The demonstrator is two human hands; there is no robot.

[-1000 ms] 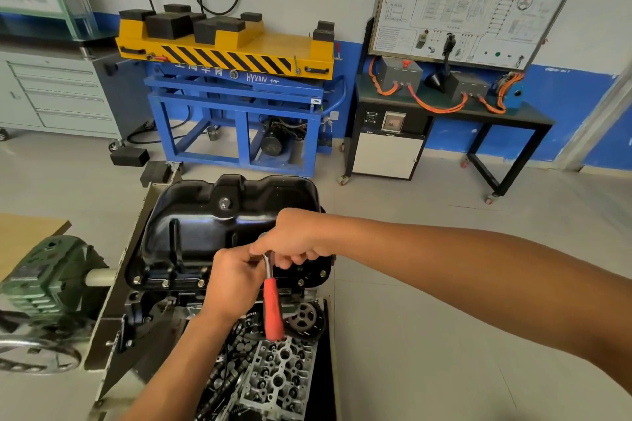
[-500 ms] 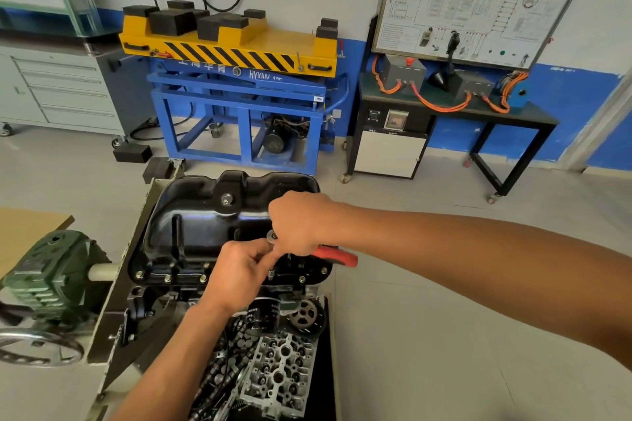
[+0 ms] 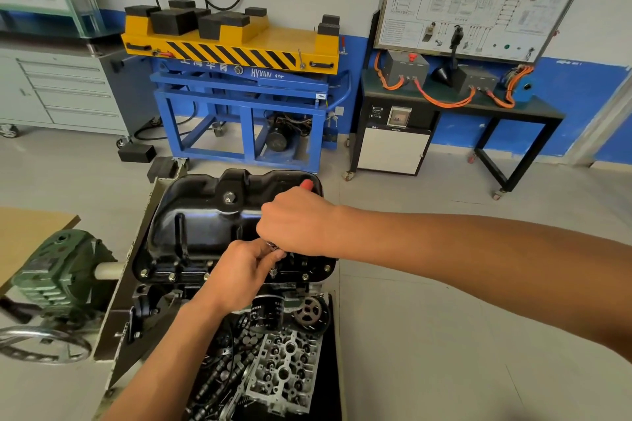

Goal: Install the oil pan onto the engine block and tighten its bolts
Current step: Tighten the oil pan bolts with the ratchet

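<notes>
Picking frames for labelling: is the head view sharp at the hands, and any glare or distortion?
In the head view, left hand, right hand and ratchet look sharp; the oil pan carries glare streaks; the wide-angle lens bends the board at the edge; lighting is even.

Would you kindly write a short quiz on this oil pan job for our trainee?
1. True or false: the oil pan lies on the floor.
2. Which hand grips the handle of the ratchet? A left, B right, C neither.
3. Fill in: the left hand holds the ratchet head at the pan's ____ edge (near or far from the camera).
Key: 1 false; 2 B, the right hand; 3 near.
</notes>
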